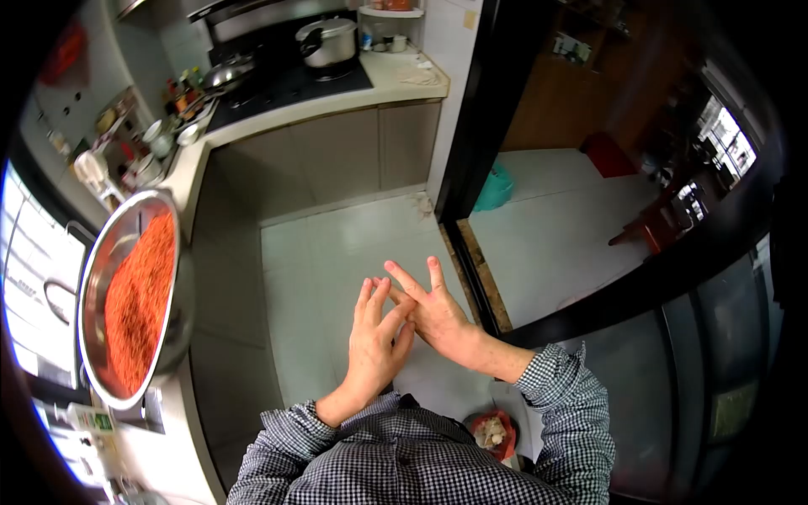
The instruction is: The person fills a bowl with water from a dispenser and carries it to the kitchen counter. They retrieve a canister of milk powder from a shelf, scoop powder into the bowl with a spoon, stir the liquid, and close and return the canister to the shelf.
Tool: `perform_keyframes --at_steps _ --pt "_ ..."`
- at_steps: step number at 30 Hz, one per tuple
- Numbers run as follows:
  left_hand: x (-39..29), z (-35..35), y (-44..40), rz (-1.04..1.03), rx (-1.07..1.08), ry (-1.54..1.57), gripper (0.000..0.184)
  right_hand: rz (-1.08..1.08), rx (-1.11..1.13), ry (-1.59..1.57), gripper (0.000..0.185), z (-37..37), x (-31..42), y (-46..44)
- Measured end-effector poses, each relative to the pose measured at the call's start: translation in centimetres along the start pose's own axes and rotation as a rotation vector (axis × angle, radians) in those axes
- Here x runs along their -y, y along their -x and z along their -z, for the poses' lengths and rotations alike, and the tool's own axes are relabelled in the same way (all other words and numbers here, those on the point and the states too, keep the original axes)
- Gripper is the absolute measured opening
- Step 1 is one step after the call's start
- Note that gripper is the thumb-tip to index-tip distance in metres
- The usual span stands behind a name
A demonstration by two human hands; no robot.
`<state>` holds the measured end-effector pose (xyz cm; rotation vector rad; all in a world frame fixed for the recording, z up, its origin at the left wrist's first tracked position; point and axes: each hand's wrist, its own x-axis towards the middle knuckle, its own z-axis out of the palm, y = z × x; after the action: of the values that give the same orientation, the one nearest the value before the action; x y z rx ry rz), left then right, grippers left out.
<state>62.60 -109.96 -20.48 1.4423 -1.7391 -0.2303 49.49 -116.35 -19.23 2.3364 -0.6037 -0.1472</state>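
Note:
In front of my body, over the floor, my two hands meet and touch at the fingers. My left hand (pixel 376 341) has its fingers stretched upward, with the index finger and thumb bent toward my right hand. The thumb and index finger of my right hand (pixel 442 320) are spread apart; its other fingers are partly hidden behind the left hand. Neither hand shows any object in it. To the left stands a large metal bowl (pixel 183 324) holding a heap of coarse orange-red food (pixel 139 295), perhaps ground or chopped chili.
A counter (pixel 189 177) runs along the left and back, with a black stove (pixel 286 97), a pressure cooker (pixel 328 42) and a lidded pan (pixel 229 74). A dark door frame (pixel 463 126) is on the right. Near my body, a red-lined bin (pixel 505 438) holds whitish scraps.

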Motion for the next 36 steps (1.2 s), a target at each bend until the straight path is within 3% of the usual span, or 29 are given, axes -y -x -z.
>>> perform_keyframes --at_steps 4,7,8,17,19,22,25,27,31,36 --pt "2.8 -4.6 -8.1 -0.043 0.036 0.081 0.033 -0.010 0.143 -0.128 0.061 -4.7 -6.3 -2.7" --pt "4.2 -8.6 -14.1 -0.082 0.133 0.137 0.033 0.028 0.426 -0.136 0.055 -7.8 -10.4 -3.6" --pt "4.5 -10.2 -15.7 -0.093 0.181 0.160 0.033 -0.043 0.364 -0.140 0.056 -10.8 -10.6 -3.2" --pt "3.0 -27.6 -28.1 -0.275 0.445 0.236 0.038 -0.453 0.485 -0.271 0.053 -26.9 -18.4 3.0" --pt "2.0 -31.4 -31.0 -0.341 0.456 0.270 0.037 -0.632 0.193 -0.515 0.049 -30.7 -20.3 4.7" --pt "-1.1 -36.3 -36.1 -0.362 0.529 0.243 0.031 -0.737 0.057 -0.567 0.053 -36.7 -23.5 7.5" --pt "-2.6 -41.8 -40.1 -0.564 0.545 0.292 0.027 -0.783 0.317 -0.456 0.057 -38.8 -27.8 9.2" --pt "-3.7 -45.3 -41.8 -0.563 0.559 0.328 0.022 -0.782 0.498 -0.399 0.061 -40.3 -30.6 10.4" --pt "-6.2 -50.8 -45.6 -0.624 0.653 0.338 0.018 -0.860 0.548 -0.436 0.063 -43.3 -35.2 13.5" --pt "-9.0 -57.1 -51.0 -0.575 0.693 0.303 0.021 -0.990 0.436 -0.436 0.062 -49.4 -40.9 16.4"
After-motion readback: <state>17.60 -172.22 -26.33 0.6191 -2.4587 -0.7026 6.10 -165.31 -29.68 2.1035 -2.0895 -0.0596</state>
